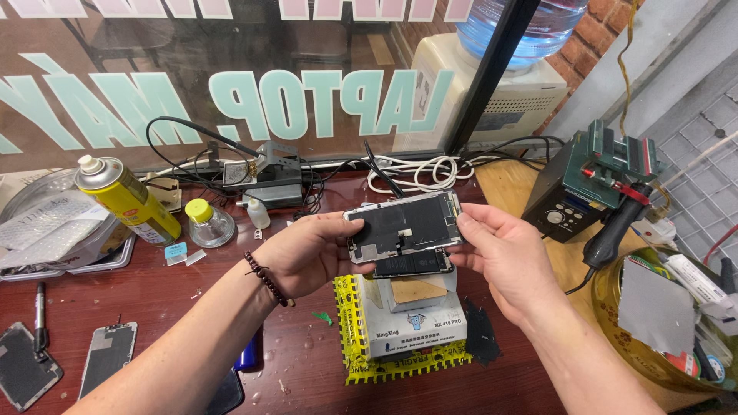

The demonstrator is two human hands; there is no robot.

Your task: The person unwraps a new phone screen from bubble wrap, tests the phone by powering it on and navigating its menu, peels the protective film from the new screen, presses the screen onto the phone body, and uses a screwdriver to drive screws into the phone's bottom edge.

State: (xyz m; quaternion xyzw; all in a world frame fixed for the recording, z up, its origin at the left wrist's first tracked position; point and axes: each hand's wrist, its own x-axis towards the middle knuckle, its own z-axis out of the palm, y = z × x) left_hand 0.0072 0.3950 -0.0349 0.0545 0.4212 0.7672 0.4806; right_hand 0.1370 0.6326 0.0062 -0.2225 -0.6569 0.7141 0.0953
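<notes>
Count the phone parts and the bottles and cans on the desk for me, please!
Phone screen panels: 3 (one held, two lying flat)
Phone body: 1
Spray can: 1
Small bottles: 2
Total: 7

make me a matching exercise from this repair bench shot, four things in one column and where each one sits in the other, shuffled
Things:
1. yellow spray can
2. opened phone panel
3. black hot-air handle with red band
4. blue water bottle

Places:
A. between the left hand and right hand
B. far left of the bench, beside a small glass jar with yellow cap
C. on the white dispenser behind the glass
D. right side, hanging from the dark green station

Pairs: 1-B, 2-A, 3-D, 4-C
</notes>
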